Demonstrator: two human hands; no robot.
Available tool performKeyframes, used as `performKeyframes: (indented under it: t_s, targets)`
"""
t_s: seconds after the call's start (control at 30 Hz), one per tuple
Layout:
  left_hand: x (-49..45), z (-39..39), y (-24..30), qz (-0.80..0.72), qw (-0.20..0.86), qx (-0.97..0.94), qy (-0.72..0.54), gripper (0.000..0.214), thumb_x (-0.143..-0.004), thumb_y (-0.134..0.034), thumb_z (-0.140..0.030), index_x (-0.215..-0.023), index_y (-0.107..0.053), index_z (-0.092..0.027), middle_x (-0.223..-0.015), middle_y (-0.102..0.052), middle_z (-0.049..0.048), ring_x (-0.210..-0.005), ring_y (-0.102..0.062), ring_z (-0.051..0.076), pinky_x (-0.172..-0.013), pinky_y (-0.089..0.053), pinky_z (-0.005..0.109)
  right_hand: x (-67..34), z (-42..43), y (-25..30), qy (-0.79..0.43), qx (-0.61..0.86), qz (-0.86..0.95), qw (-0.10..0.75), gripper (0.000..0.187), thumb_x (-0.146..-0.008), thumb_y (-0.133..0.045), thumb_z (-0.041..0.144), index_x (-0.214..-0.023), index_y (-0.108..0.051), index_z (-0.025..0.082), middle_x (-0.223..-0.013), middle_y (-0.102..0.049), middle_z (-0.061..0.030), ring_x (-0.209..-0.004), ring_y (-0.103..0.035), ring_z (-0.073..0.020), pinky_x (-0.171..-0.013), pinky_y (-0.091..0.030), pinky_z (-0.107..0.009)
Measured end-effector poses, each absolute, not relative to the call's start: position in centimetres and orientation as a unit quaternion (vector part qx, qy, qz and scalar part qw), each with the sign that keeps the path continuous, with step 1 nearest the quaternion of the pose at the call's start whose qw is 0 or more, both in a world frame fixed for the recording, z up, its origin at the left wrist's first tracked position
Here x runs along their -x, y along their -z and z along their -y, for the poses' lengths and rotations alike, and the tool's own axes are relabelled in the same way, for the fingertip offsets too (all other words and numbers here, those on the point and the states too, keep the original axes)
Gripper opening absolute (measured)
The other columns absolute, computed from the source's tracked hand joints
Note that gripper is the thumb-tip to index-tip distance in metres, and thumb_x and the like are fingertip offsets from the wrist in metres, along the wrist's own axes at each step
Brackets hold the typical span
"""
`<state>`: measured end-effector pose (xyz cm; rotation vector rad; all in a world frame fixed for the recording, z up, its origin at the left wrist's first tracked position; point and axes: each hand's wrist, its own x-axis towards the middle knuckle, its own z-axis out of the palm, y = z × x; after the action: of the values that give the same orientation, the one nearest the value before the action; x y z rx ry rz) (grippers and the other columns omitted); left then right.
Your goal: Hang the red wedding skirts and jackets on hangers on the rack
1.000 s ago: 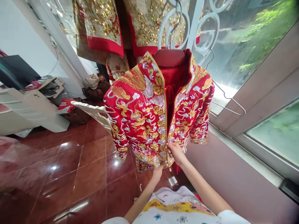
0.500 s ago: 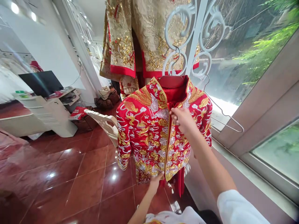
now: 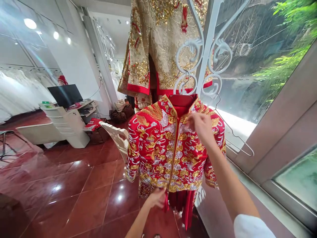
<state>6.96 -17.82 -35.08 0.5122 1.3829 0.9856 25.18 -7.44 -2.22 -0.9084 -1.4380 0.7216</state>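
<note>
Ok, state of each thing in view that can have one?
Left hand: pinching red fabric at the jacket's lower edge.
Right hand: raised at the jacket's upper chest.
Red embroidered jacket: hanging, front edges together.
Gold-embroidered garment: hanging higher up, behind the white scrollwork.
Wire hanger: empty, hanging tilted.
Monitor: screen dark.

Head cam, worn by the person, looks forward and down. Sits close to the red embroidered jacket (image 3: 170, 155), facing it, jacket at centre frame. Window (image 3: 257, 62) right of the jacket, tiled floor (image 3: 74, 185) below and left of it, wide lens.
</note>
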Motion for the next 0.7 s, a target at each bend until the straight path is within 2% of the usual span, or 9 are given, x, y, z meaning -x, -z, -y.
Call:
performKeyframes:
  t_s: [0.07,0.1,0.17,0.23,0.27,0.33,0.37,0.53,0.7]
  targets:
    - [-4.2,18.1,30.5,-0.594,0.657,-0.283,-0.368,0.038,-0.03,-0.088,-0.021,-0.045,-0.053,-0.019,-0.039,-0.051,-0.0032,-0.039,-0.057,0.023,-0.045,-0.051,0.043,-28.7,6.0,2.3,-0.101,0.417,0.598,0.677,0.027,-0.082,-0.046,0.032,-0.067,-0.059,0.015,-0.055,-0.053,0.0001,-0.048,-0.046,-0.0085,-0.049,-0.036,-0.022]
    - [-2.8,17.9,27.3,-0.566,0.655,-0.392,-0.311,0.033,-0.04,-0.086,-0.029,-0.049,-0.056,-0.019,-0.042,-0.053,-0.0017,-0.043,-0.058,0.023,-0.046,-0.051,0.042,-30.4,4.9,2.0,-0.02,0.422,0.594,0.684,0.024,-0.08,-0.05,0.033,-0.072,-0.062,0.015,-0.063,-0.057,-0.0013,-0.056,-0.049,-0.0096,-0.054,-0.038,-0.024]
    - [-0.3,16.6,19.6,-0.497,0.514,-0.587,-0.379,0.032,-0.066,-0.069,-0.048,-0.059,-0.061,-0.018,-0.054,-0.06,0.0039,-0.052,-0.061,0.023,-0.053,-0.052,0.044,-33.0,2.3,1.1,0.028,0.413,0.648,0.639,0.021,-0.077,-0.057,0.034,-0.081,-0.066,0.015,-0.08,-0.061,-0.0036,-0.069,-0.053,-0.0118,-0.063,-0.041,-0.026]
    - [1.3,14.2,11.3,-0.473,0.392,-0.611,-0.5,0.043,-0.079,-0.048,-0.057,-0.069,-0.062,-0.019,-0.07,-0.063,0.0047,-0.074,-0.063,0.021,-0.079,-0.049,0.046,-34.4,-0.1,0.0,-0.068,0.413,0.733,0.536,0.027,-0.075,-0.059,0.038,-0.082,-0.067,0.013,-0.081,-0.063,-0.005,-0.071,-0.055,-0.013,-0.064,-0.042,-0.027]
    - [1.7,12.8,7.6,-0.474,0.243,-0.642,-0.551,0.043,-0.083,-0.043,-0.055,-0.077,-0.062,-0.017,-0.08,-0.065,0.0057,-0.086,-0.061,0.022,-0.086,-0.045,0.047,-34.7,-1.0,-0.4,-0.147,0.421,0.759,0.475,0.031,-0.076,-0.059,0.041,-0.08,-0.067,0.012,-0.077,-0.063,-0.0056,-0.068,-0.055,-0.0131,-0.062,-0.042,-0.027]
    - [1.9,9.6,1.6,-0.491,0.014,-0.702,-0.516,0.046,-0.082,-0.046,-0.053,-0.1,-0.059,-0.013,-0.108,-0.06,0.0086,-0.112,-0.049,0.026,-0.099,-0.031,0.051,-35.0,-2.3,-0.9,-0.298,0.438,0.766,0.365,0.039,-0.076,-0.057,0.047,-0.078,-0.066,0.009,-0.07,-0.064,-0.0068,-0.062,-0.057,-0.0137,-0.059,-0.044,-0.028]
    - [1.7,8.2,-0.3,-0.502,-0.023,-0.728,-0.467,0.051,-0.081,-0.048,-0.054,-0.104,-0.057,-0.01,-0.11,-0.059,0.0098,-0.114,-0.047,0.028,-0.098,-0.03,0.052,-35.0,-2.6,-1.0,-0.354,0.437,0.759,0.329,0.04,-0.076,-0.057,0.048,-0.079,-0.065,0.009,-0.07,-0.064,-0.0076,-0.062,-0.058,-0.0145,-0.059,-0.044,-0.028]
    - [0.5,4.4,-2.5,-0.551,0.061,-0.785,-0.277,0.06,-0.086,-0.03,-0.06,-0.077,-0.061,-0.01,-0.072,-0.063,0.006,-0.07,-0.059,0.02,-0.069,-0.044,0.03,-34.9,-1.7,-0.6,-0.359,0.388,0.778,0.339,0.036,-0.077,-0.056,0.05,-0.085,-0.063,0.015,-0.071,-0.064,-0.0046,-0.06,-0.056,-0.0138,-0.056,-0.044,-0.026]
    - [-1.0,5.2,-0.1,-0.57,-0.216,-0.691,-0.388,0.058,-0.09,-0.026,-0.054,-0.083,-0.065,-0.012,-0.072,-0.066,0.0111,-0.071,-0.062,0.023,-0.065,-0.041,0.03,-32.9,0.7,0.5,-0.013,0.43,0.76,0.486,0.04,-0.084,-0.044,0.048,-0.064,-0.057,0.015,-0.052,-0.05,0.0006,-0.05,-0.043,-0.0113,-0.05,-0.03,-0.024]
